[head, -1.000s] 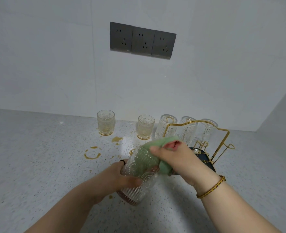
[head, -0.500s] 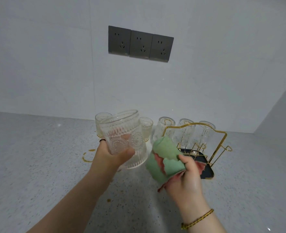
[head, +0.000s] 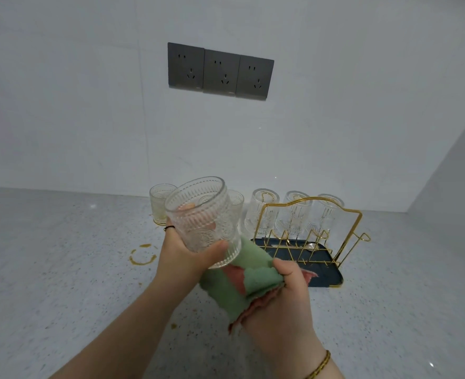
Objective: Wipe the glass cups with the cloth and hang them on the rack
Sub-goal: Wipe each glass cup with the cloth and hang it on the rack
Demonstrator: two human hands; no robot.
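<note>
Far left of the rack (head: 347, 236), on the counter (head: 62, 269), there is a brown ring stain (head: 143, 255). Nearer to the rack, by the wall, a yellowish cup (head: 158, 206) stands upright. Next, the left hand (head: 185, 258) is raised in front and left of the rack and holds the glass cup (head: 198, 217), tilted, mouth up, base down toward the rack side. Thumb is pressed on the lower front, other fingers curled round the far side, seen through the glass. Behind it a second standing cup (head: 237, 201) is approx. half hidden. Below the held cup, still left of the rack, is the cloth (head: 223, 288), green w/ pink side, bunched. Its top goes behind the cup's base; touching or not, cannot tell. The right hand (head: 283, 305), in front of the rack, grips the cloth, thumb on the green fold, other fingers curled under it and mostly hidden. Gold bracelet (head: 318, 365) on that wrist. On the rack's back row 3 hung cups (head: 294, 217) sit mouth-down. The rack stands on a dark tray (head: 327, 280). Above-left of the rack, on the wall, 3 sockets (head: 220, 71).
</note>
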